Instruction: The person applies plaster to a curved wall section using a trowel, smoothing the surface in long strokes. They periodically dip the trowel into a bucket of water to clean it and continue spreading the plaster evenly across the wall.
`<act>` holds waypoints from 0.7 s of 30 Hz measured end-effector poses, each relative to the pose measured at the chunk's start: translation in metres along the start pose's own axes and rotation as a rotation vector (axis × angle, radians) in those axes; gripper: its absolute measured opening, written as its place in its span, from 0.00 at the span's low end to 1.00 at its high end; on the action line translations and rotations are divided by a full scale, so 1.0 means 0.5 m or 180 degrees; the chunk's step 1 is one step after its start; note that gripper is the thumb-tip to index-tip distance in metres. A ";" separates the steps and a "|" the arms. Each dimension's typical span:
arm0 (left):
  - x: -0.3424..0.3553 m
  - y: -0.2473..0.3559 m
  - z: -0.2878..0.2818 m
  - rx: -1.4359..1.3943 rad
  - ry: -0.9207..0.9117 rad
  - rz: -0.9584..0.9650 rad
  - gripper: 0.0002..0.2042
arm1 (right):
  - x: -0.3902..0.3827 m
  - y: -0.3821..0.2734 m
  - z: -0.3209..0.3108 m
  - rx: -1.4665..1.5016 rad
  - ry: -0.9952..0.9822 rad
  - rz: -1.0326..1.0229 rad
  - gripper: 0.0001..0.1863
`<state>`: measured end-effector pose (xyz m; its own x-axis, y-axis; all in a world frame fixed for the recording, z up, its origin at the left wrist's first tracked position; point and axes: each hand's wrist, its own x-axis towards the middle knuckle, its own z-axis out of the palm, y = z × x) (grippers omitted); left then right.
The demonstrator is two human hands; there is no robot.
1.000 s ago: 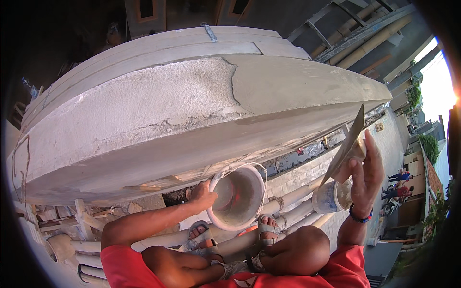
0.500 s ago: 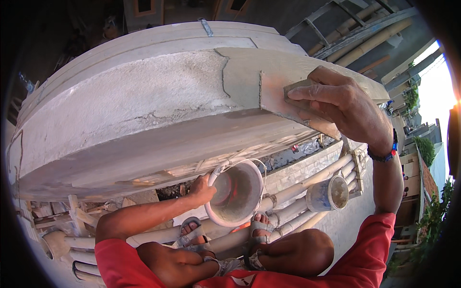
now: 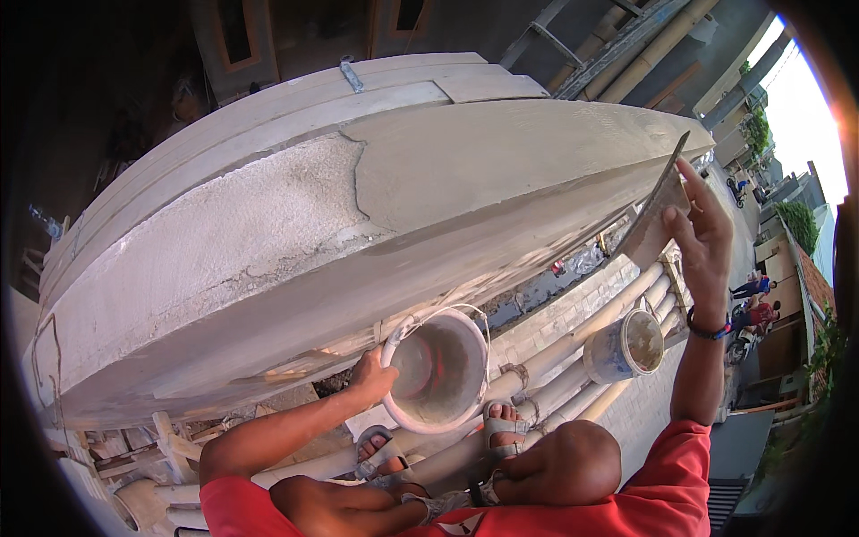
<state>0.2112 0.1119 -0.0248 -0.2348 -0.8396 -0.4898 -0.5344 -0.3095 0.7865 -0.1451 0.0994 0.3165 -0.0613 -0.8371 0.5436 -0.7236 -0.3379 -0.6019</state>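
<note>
My left hand (image 3: 374, 376) grips the rim of a pale bucket (image 3: 474, 394), which tilts so its inside shows. Grey residue and a reddish patch lie in the bucket. Raised at the right, my right hand (image 3: 702, 233) is closed on a plastering float (image 3: 649, 228), turned nearly edge-on and apart from the wall. Before me runs a long concrete ledge (image 3: 206, 206). Its left part is rough and whitish; smooth grey plaster (image 3: 501, 143) covers the right part, ending in a ragged edge.
My sandalled feet rest on bamboo poles (image 3: 537, 394) below the ledge. A second bucket (image 3: 625, 345), grey with mortar, stands right on the poles. A metal clamp (image 3: 352, 76) sits on boards behind the ledge. Two people (image 3: 756, 313) are far off at the right.
The float has left the plastered face and swung right, turning from flat to edge-on. My left hand stays on the bucket. The view has shifted, showing more of the ledge.
</note>
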 end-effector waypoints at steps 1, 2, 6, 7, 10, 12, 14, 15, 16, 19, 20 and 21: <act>-0.001 0.004 0.002 0.0015 -0.0015 -0.0020 0.21 | -0.042 0.015 0.048 0.0061 0.0246 -0.0148 0.27; -0.005 0.001 -0.003 0.0022 0.0019 -0.0004 0.21 | -0.070 0.020 0.105 -0.0154 0.0381 -0.0279 0.28; -0.014 -0.008 0.001 -0.0049 0.0025 0.0055 0.20 | -0.061 0.048 0.204 -0.0151 0.0879 -0.0266 0.28; -0.015 -0.016 0.000 -0.0065 0.0023 0.0023 0.20 | -0.049 0.054 0.225 -0.0080 0.0980 -0.0242 0.28; -0.013 -0.029 -0.004 -0.0055 -0.0053 -0.0136 0.20 | -0.053 0.045 0.269 -0.0327 0.0852 -0.0109 0.28; -0.014 -0.030 -0.007 0.0029 0.0053 -0.0039 0.20 | -0.121 0.084 0.287 -0.0462 0.0261 -0.0132 0.28; -0.016 -0.042 -0.008 0.0077 0.0167 0.0066 0.20 | -0.160 0.100 0.281 -0.0398 -0.0024 -0.0122 0.29; -0.012 -0.058 -0.012 0.0101 0.0234 0.0127 0.20 | -0.163 0.099 0.274 -0.0293 0.0074 -0.0155 0.29; -0.006 -0.064 -0.007 0.0113 0.0261 0.0190 0.20 | -0.161 0.097 0.262 -0.0223 0.0160 -0.0167 0.29; -0.023 -0.016 -0.011 -0.0047 -0.0020 -0.0131 0.23 | -0.089 0.023 0.236 0.0248 0.0961 -0.0141 0.29; -0.026 -0.005 -0.015 0.0034 -0.0038 -0.0200 0.23 | -0.080 0.005 0.257 0.0318 0.0847 -0.0261 0.29; -0.030 0.004 -0.019 0.0116 -0.0058 -0.0269 0.23 | -0.074 -0.014 0.280 0.0386 0.0734 -0.0380 0.30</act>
<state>0.2213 0.1198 -0.0124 -0.2021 -0.8028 -0.5610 -0.5821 -0.3622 0.7280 -0.0413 0.0725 0.2189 -0.1455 -0.6730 0.7252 -0.6483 -0.4888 -0.5837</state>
